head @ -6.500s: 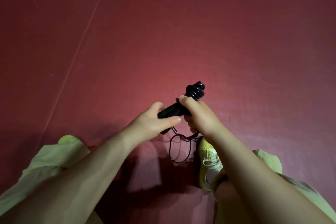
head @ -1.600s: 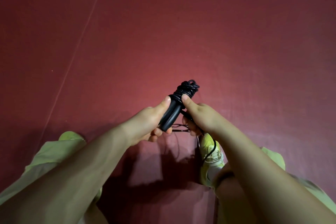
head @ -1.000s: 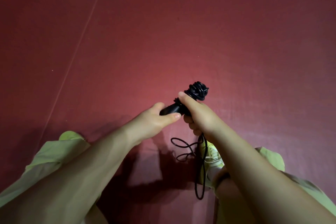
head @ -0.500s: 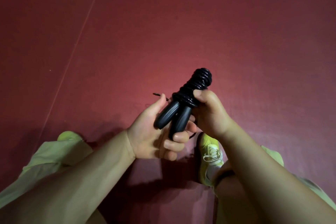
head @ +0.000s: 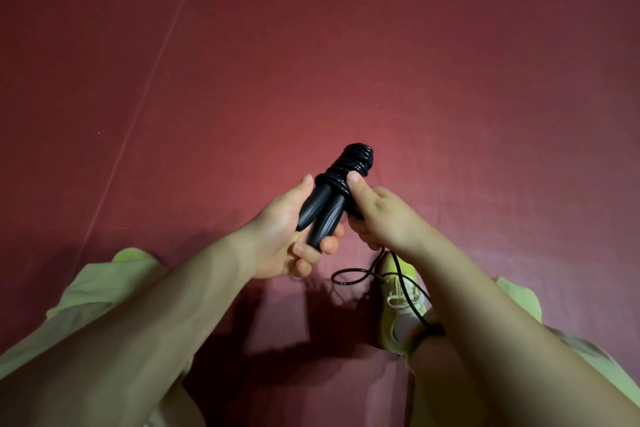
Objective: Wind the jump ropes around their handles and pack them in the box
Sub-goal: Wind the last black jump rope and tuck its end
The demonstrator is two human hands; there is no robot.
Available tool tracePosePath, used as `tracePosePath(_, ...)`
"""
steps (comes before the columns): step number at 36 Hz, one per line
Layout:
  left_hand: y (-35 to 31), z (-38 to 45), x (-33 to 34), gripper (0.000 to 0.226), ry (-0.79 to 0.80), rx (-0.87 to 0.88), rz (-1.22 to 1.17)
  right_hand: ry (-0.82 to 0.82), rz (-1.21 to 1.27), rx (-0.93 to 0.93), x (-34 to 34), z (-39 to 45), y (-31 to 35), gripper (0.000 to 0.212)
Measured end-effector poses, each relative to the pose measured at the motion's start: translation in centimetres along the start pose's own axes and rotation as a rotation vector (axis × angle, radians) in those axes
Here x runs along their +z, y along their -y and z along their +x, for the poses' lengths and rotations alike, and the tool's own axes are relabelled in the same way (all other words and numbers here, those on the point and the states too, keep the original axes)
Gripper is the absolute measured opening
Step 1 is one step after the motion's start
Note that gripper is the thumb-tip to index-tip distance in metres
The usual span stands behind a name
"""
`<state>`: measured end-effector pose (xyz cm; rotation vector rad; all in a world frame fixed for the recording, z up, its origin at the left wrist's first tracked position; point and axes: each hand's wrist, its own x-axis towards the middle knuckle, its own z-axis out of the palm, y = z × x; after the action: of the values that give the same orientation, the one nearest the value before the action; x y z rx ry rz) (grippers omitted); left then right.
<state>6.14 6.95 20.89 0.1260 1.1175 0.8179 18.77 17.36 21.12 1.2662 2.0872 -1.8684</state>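
Observation:
A black jump rope (head: 346,168) is wound in tight coils round the upper part of its two black handles (head: 320,213), which lie side by side. My left hand (head: 280,239) grips the lower ends of the handles, its fingers curled beneath them. My right hand (head: 377,215) holds the coiled part, its thumb pressed on the coils. A loose length of rope (head: 360,276) hangs from under my right hand in a loop over my shoe. No box is in view.
The floor is a dark red mat (head: 450,80) with a thin pale seam line (head: 152,73) running diagonally at the left. My yellow-green shoe (head: 398,302) and pale green trouser legs (head: 104,291) fill the bottom of the view.
Since half a second ago a loose loop of rope has dropped below my right hand over the shoe. The handles have tilted slightly and sit a little lower.

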Motion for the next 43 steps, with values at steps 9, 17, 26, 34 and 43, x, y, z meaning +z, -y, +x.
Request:
tracePosePath(9, 0.3, 0.6, 0.7, 0.071, -0.339, 0.212, 0.420, -0.190, -0.422, -0.021, 0.9, 0.1, -0.6, 0.065)
tracePosePath(17, 0.1, -0.1, 0.8, 0.066, -0.630, 0.369, 1.079, -0.099, -0.180, -0.003, 1.3, 0.0, -0.3, 0.066)
tracePosePath(26, 0.6, -0.4, 1.3, 0.050, -0.688, 0.444, 1.270, -0.017, 0.067, 0.095, 0.3, -0.4, 0.5, 0.054)
tracePosePath(34, -0.2, -1.2, 1.3, 0.066, 0.009, 0.191, 0.184, 0.009, 0.332, 0.020, 0.4, -0.7, 0.5, 0.058)
tracePosePath(43, 0.9, -1.4, 0.7, 0.069, 0.842, 0.056, -0.493, 0.091, 0.512, -0.181, 0.3, -1.0, 1.3, 0.052)
